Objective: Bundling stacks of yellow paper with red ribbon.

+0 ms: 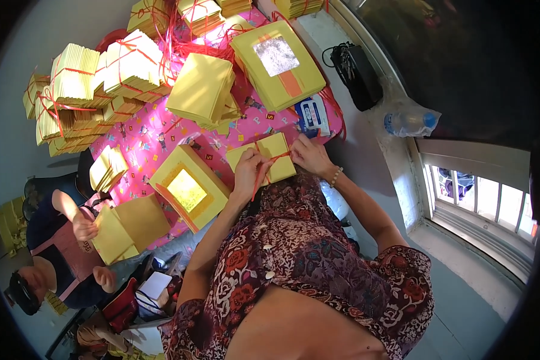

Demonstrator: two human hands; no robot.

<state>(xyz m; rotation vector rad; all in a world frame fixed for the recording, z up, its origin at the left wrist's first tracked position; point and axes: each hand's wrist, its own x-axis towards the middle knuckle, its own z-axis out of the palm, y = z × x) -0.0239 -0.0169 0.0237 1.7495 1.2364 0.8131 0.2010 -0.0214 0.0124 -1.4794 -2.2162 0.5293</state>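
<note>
Bundle being tied: a yellow paper bundle (pixel 271 146) lies at the near edge of the table, directly in front of the wearer, with bands crossing it both ways.
Tie: red ribbon (pixel 280 157) wraps the bundle; one tail hangs off its near side, below the left hand.
Left hand: the left hand (pixel 250 171) is over the bundle's left part, thumb and fingers pinching the ribbon.
Right hand: the right hand (pixel 311 157) is at the bundle's right end, fingertips drawn together at the ribbon; a beaded bracelet (pixel 336 175) circles the wrist.
Left of the bundle: a thick yellow stack (pixel 189 187), bearing a shiny square and an orange band, sits at a slant near the left forearm.
Beyond the bundle: plain yellow sheets (pixel 199 90) are piled to the far left; to their right stands a larger stack (pixel 279 63) with another shiny square, and a blue-and-white packet (pixel 313 117) lies just nearer.
Far left: many ribbon-tied bundles (pixel 75 72) are heaped on the pink patterned cloth (pixel 141 153).
Near left: a co-worker (pixel 81 255) in a pink apron has one hand at folded yellow sheets (pixel 132 227).
Right side: a black bag (pixel 355 75) and a plastic-wrapped bottle (pixel 411 123) rest on the ledge beside the barred window (pixel 480 195).
</note>
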